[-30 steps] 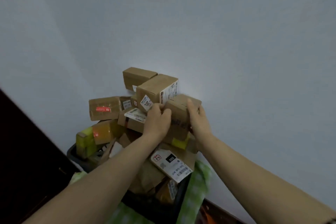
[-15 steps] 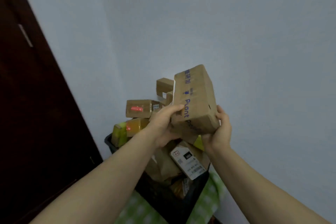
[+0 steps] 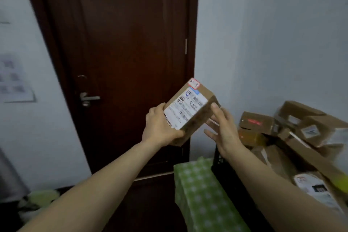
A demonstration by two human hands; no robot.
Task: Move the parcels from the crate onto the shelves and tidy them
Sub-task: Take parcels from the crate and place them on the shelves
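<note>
1. We face a dark wooden door (image 3: 122, 43) set in a pale wall. No shelves show in this view, so we judge that the carry calls for a turn of the body to find them.
2. At the right stands the black crate (image 3: 219, 160), with a heap of parcels (image 3: 308, 130) piled above its rim. By that we judge the task is far from done.
3. A green checked cloth (image 3: 199, 194) lies just beside the crate, on its left.
4. The 1 parcel (image 3: 190, 111) in hand is a brown box, held tilted in the air in front of the door and clear of the heap. We judge the step in hand to be the carry from crate to shelf.
5. The left hand (image 3: 160, 128) grips the parcel's lower left corner, its thumb curled round the near edge. This hand seems to bear the weight.
6. The right hand (image 3: 224, 130) is spread, with fingers (image 3: 211, 132) straight and apart. Its thumb touches the parcel's right side, steadying it and not clasping it.
7. A white shipping label (image 3: 186, 107) covers the upper face, and its print is too blurred to read.
8. A small red-edged sticker (image 3: 194, 83) sits at the far corner with handwriting on it. We guess it marks the shelf place, so the next move calls for reading it.
</note>
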